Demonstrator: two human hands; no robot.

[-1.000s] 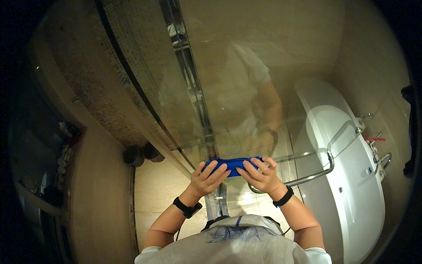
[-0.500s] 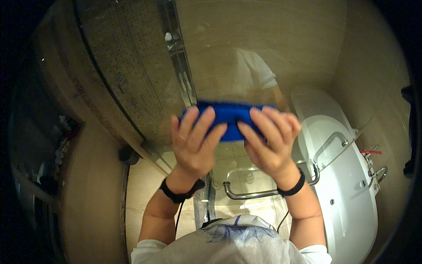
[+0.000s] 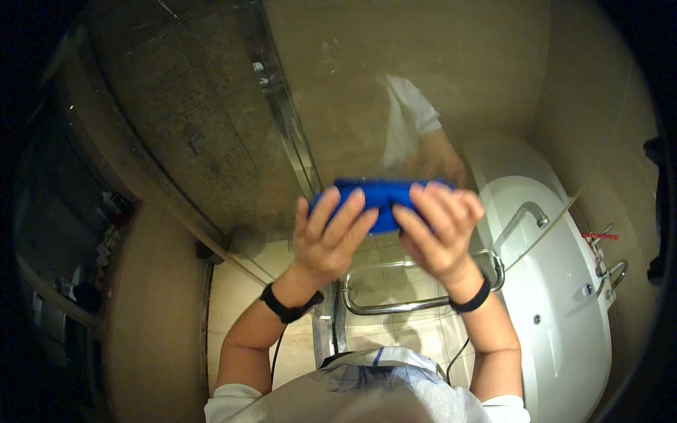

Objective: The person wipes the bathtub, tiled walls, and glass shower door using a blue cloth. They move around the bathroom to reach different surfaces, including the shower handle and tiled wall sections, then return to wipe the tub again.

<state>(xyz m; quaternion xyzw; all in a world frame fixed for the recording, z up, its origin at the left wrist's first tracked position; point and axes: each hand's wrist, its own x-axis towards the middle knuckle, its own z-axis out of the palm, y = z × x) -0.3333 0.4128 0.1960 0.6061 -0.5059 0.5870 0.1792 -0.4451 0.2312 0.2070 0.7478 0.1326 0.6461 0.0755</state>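
Observation:
A folded blue cloth (image 3: 384,224) lies flat against the clear glass panel (image 3: 352,92) in front of me. My left hand (image 3: 328,236) grips its left part, the fingers bent over it and the thumb close to its middle. On the right part my right hand (image 3: 441,233) has hold in the same way, thumb pointing inward. Both arms reach forward and up, with a black band on each wrist. The cloth's underside is hidden.
Below the cloth, a bent chrome bar handle (image 3: 395,309) is fixed to the glass. A white bathtub (image 3: 564,317) with a chrome tap (image 3: 617,271) stands on the right. A metal-edged glass frame (image 3: 293,134) and a mosaic wall (image 3: 204,106) lie to the left.
Both hands and the cloth have shifted slightly down and to the right, the left hand more than the right. The grip stays the same, and the view has turned a little.

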